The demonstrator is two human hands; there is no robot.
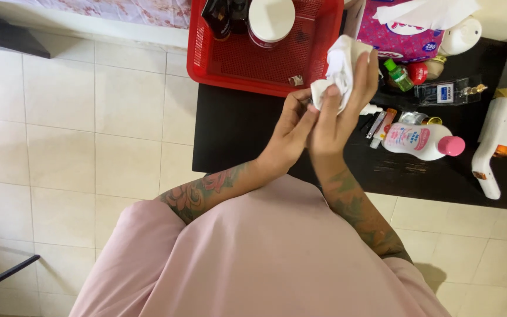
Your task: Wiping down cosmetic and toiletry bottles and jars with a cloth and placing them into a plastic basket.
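The left hand (291, 126) pinched the tissue's (338, 64) lower edge, fingers closed. The right hand (338, 114) gripped the tissue, fingers curled round it, above the black table (236, 129), beside the red basket (206, 64).

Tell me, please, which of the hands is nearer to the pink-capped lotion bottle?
Right. The right hand, holding the white tissue, sits just left of the lotion bottle; the left hand is farther left.

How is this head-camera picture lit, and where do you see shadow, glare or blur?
Head view: soft, even daylight; a faint shadow on the floor tiles beside the person; the white tissue in the right hand is nearly washed out; the left hand is slightly blurred; the black table shows no glare.
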